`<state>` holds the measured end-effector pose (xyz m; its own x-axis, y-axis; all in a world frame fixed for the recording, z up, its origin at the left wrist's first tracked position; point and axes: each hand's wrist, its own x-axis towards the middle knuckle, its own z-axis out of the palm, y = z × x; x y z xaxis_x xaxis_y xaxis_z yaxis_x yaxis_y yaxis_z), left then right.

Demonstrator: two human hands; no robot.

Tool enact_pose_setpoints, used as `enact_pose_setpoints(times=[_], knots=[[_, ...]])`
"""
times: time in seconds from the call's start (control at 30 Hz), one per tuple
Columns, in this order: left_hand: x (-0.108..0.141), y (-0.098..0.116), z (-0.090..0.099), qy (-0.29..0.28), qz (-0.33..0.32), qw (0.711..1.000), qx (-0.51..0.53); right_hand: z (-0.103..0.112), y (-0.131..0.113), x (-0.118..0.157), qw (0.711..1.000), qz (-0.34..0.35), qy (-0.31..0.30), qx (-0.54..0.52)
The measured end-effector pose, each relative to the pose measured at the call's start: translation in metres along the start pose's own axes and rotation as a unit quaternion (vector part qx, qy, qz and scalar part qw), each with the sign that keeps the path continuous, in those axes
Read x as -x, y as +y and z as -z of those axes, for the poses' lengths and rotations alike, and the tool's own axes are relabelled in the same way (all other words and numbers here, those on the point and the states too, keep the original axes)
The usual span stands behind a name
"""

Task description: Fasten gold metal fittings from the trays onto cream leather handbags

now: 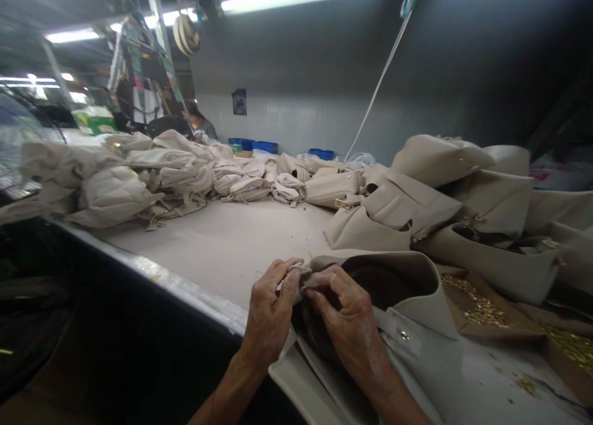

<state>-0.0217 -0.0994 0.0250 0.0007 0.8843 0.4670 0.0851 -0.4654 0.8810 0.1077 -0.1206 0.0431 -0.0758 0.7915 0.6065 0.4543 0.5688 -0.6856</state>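
Observation:
A beige handbag (430, 357) lies at the table's near edge, its dark inside showing through the wide mouth. At its left rim, my left hand (275, 295) pinches a small folded piece of the beige material between thumb and fingers. Close beside it, my right hand (345, 307) is closed at the same spot, thumb and fingertips pressed on the bag's edge. Whether a small part sits between the fingertips is hidden. On the bag's side, a strap tab carries a gold stud (404, 335).
Beige bags (417, 196) are heaped at the right; softer beige bags (115, 190) pile along the left and back. Cardboard trays of small gold hardware (477, 301) stand at the right. Blue bins (265, 147) sit by the wall. Another person (202, 123) is at the far end.

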Motion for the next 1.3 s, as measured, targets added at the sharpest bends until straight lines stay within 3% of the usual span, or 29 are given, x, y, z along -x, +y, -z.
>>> enact_pose_setpoints(times=[0.2, 0.43, 0.63, 0.93, 1.17, 1.3], knots=[[0.0, -0.001, -0.001, -0.001, 0.007, 1.0, 0.001, 0.002, 0.001, -0.001, 1.0, -0.014, -0.005, -0.003], [0.0, -0.001, -0.003, -0.014, 0.012, 1.0, 0.008, 0.0, 0.006, 0.001, 0.992, -0.121, 0.006, -0.042], [0.003, 0.0, -0.004, -0.011, 0.009, 1.0, 0.0, 0.0, 0.007, 0.0, 0.984, -0.162, 0.013, -0.074], [0.007, -0.002, -0.004, 0.003, 0.0, 1.0, -0.03, -0.003, 0.002, -0.003, 0.978, -0.197, 0.041, -0.054], [0.01, -0.003, -0.008, 0.017, -0.039, 0.996, -0.077, 0.001, 0.007, -0.008, 0.97, -0.223, 0.01, -0.101], [0.008, -0.001, -0.01, -0.009, -0.041, 0.995, -0.095, 0.006, 0.014, -0.009, 0.965, -0.226, -0.001, -0.136]])
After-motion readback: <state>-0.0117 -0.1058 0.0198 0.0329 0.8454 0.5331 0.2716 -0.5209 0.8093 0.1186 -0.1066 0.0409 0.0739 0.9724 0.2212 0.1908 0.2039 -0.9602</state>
